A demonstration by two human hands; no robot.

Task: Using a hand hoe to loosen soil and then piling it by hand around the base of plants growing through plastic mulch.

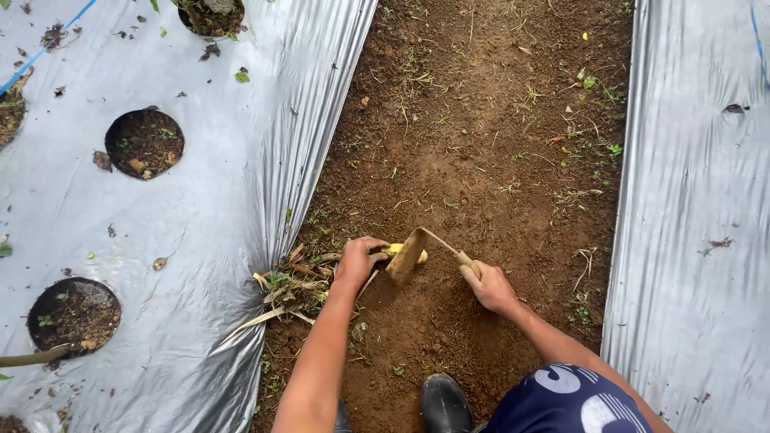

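My left hand [358, 261] grips a yellowish stalk or root [398, 250] lying on the brown soil furrow [473, 144], next to a clump of dry leaves and weeds [293, 281]. My right hand [488, 287] is closed around the handle of a small hand hoe [409, 253]. Its soil-caked blade touches the ground right beside the stalk, just to the right of my left hand. Both hands sit low in the furrow between two plastic-covered beds.
Silver plastic mulch covers the left bed [216, 184] and the right bed [698, 240]. The left sheet has round planting holes [144, 143] [74, 315] filled with soil. My black boot [446, 403] stands at the bottom. A blue line [48, 48] crosses the top left.
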